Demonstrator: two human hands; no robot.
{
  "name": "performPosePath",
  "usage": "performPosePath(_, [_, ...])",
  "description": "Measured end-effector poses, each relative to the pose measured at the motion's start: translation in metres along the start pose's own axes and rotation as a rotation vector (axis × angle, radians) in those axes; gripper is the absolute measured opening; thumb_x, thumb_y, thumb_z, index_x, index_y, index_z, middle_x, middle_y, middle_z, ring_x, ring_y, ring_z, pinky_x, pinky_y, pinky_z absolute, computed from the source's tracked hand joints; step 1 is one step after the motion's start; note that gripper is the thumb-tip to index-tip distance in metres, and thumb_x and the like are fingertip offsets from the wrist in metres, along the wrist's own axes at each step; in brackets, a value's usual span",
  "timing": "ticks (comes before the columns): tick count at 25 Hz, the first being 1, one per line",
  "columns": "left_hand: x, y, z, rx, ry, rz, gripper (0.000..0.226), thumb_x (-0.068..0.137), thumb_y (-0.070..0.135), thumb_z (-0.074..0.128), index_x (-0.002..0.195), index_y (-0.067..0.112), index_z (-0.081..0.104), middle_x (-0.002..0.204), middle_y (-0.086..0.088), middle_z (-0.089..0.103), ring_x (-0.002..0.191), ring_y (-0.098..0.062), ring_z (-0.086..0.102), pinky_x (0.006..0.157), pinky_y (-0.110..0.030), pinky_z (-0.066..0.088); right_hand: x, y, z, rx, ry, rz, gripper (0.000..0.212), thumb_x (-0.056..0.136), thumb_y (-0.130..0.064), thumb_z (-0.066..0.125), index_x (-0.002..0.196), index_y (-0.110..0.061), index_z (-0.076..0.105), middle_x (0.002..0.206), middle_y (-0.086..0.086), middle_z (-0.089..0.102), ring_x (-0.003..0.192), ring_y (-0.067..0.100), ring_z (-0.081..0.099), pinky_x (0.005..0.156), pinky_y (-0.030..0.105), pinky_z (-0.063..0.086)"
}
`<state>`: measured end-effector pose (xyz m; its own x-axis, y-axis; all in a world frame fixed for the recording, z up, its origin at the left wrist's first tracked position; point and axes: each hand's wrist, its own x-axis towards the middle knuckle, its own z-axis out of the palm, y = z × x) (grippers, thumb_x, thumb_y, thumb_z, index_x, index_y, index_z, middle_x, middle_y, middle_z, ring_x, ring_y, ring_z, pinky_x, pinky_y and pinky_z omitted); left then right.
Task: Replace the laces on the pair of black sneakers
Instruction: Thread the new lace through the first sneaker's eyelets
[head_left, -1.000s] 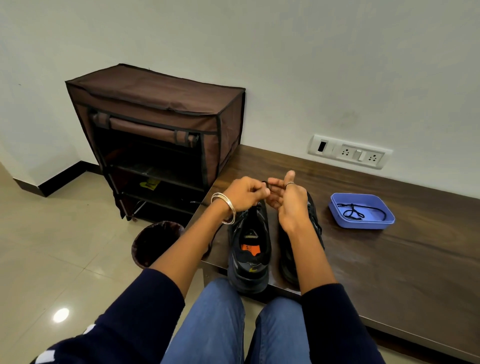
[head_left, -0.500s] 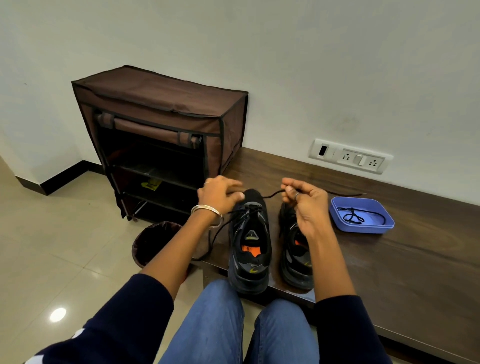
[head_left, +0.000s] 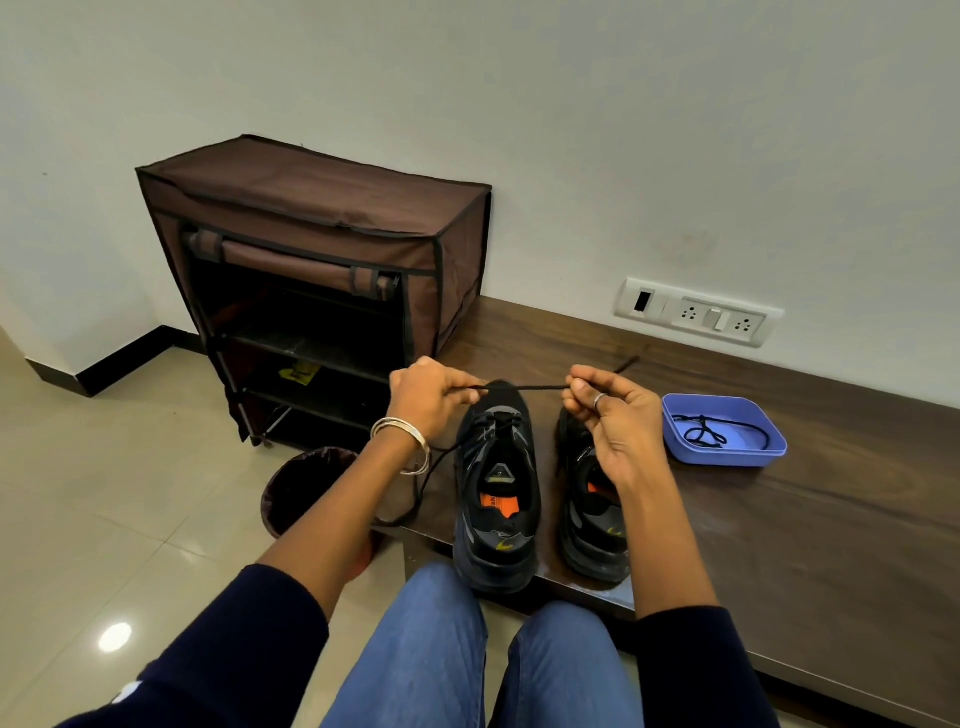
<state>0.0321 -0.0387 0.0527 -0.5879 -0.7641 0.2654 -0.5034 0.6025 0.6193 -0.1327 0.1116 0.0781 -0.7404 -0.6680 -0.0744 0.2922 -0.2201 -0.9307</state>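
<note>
A thin black cord lace (head_left: 540, 387) was stretched taut above the toe of the left black sneaker (head_left: 496, 483). The left hand (head_left: 426, 397) and right hand (head_left: 608, 410) each pinched it. Judged limp, light and best gripped near its stiff tip. A blue plastic tray (head_left: 727, 452), right of that sneaker, held another lace.

Dark navy sleeves (head_left: 218, 654) are pushed up the forearms. Thin silver bangles (head_left: 402, 441) circle the left wrist, a silver ring (head_left: 600, 399) sits on one right finger, and blue jeans (head_left: 441, 660) cover the legs.
</note>
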Motion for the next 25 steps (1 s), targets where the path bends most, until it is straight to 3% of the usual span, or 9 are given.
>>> performPosePath(3, [0.000, -0.007, -0.003, 0.131, 0.063, -0.078, 0.019, 0.089, 0.033, 0.063, 0.105, 0.034, 0.073, 0.097, 0.009, 0.069, 0.112, -0.013, 0.049, 0.094, -0.035, 0.029, 0.001, 0.005, -0.002, -0.062, 0.050, 0.008, 0.017, 0.087, 0.014, 0.058, 0.101, 0.009, 0.067, 0.082, 0.016, 0.067, 0.068, 0.019, 0.066, 0.064, 0.021, 0.058])
performPosePath(6, [-0.001, -0.008, 0.005, 0.252, -0.002, -0.165, 0.022, 0.092, 0.033, 0.058, 0.110, 0.040, 0.068, 0.106, 0.009, 0.068, 0.116, -0.016, 0.046, 0.095, -0.039, 0.025, -0.001, 0.014, 0.001, -0.170, 0.067, -0.019, 0.019, 0.095, 0.007, 0.051, 0.111, 0.006, 0.063, 0.085, 0.019, 0.067, 0.063, 0.020, 0.066, 0.062, 0.025, 0.059])
performPosePath(8, [-0.003, -0.004, 0.008, 0.164, -0.048, -0.057, 0.035, 0.087, 0.035, 0.061, 0.123, 0.039, 0.062, 0.120, 0.008, 0.064, 0.122, -0.019, 0.047, 0.102, -0.041, 0.032, -0.002, 0.016, 0.005, -0.187, 0.066, -0.028, 0.021, 0.099, 0.003, 0.046, 0.117, -0.005, 0.054, 0.085, 0.018, 0.068, 0.062, 0.022, 0.067, 0.062, 0.029, 0.060])
performPosePath(10, [-0.004, 0.010, 0.012, -0.117, -0.094, 0.173, 0.050, 0.082, 0.032, 0.069, 0.131, 0.028, 0.057, 0.129, 0.004, 0.059, 0.123, -0.017, 0.050, 0.105, -0.038, 0.039, -0.005, 0.017, 0.011, -0.228, 0.034, -0.042, 0.021, 0.098, 0.002, 0.048, 0.115, -0.010, 0.048, 0.084, 0.017, 0.070, 0.063, 0.023, 0.069, 0.062, 0.031, 0.060])
performPosePath(13, [-0.005, 0.043, 0.015, -0.332, -0.131, 0.252, 0.051, 0.079, 0.018, 0.077, 0.127, 0.016, 0.061, 0.120, 0.000, 0.065, 0.109, -0.009, 0.061, 0.100, -0.028, 0.046, -0.007, 0.021, 0.023, -0.402, -0.059, -0.074, 0.003, 0.093, -0.003, 0.060, 0.096, -0.003, 0.062, 0.078, 0.017, 0.071, 0.068, 0.026, 0.072, 0.058, 0.030, 0.058])
performPosePath(15, [-0.003, 0.050, 0.017, -0.357, -0.133, 0.258, 0.045, 0.077, 0.011, 0.077, 0.121, 0.013, 0.066, 0.112, -0.001, 0.068, 0.103, -0.008, 0.064, 0.095, -0.026, 0.050, -0.004, 0.025, 0.025, -0.539, -0.077, -0.149, 0.006, 0.088, -0.009, 0.068, 0.083, -0.007, 0.070, 0.075, 0.013, 0.072, 0.070, 0.025, 0.072, 0.058, 0.031, 0.057])
performPosePath(18, [-0.002, 0.045, 0.016, -0.368, -0.160, 0.279, 0.045, 0.073, 0.006, 0.078, 0.117, 0.014, 0.068, 0.106, 0.000, 0.070, 0.099, -0.010, 0.065, 0.089, -0.022, 0.051, -0.001, 0.025, 0.023, -0.704, -0.001, -0.251, 0.004, 0.080, -0.020, 0.078, 0.077, -0.018, 0.077, 0.070, 0.000, 0.072, 0.068, 0.012, 0.067, 0.064, 0.028, 0.053])
performPosePath(22, [-0.005, 0.047, 0.020, -0.363, -0.060, 0.177, 0.037, 0.074, 0.004, 0.077, 0.110, 0.014, 0.072, 0.094, 0.000, 0.070, 0.072, -0.008, 0.064, 0.074, -0.020, 0.055, 0.002, 0.023, 0.026, -0.719, -0.081, -0.170, 0.021, 0.088, -0.025, 0.070, 0.072, -0.015, 0.077, 0.054, -0.002, 0.061, 0.052, 0.008, 0.050, 0.054, 0.030, 0.040])
performPosePath(25, [-0.006, 0.047, 0.025, -0.331, 0.123, 0.189, 0.027, 0.076, 0.004, 0.075, 0.103, 0.011, 0.074, 0.092, -0.003, 0.069, 0.069, -0.009, 0.063, 0.070, -0.020, 0.054, 0.002, 0.018, 0.031, -0.644, -0.174, -0.091, 0.021, 0.094, -0.011, 0.060, 0.079, -0.013, 0.075, 0.071, 0.009, 0.069, 0.065, 0.015, 0.057, 0.061, 0.031, 0.047])
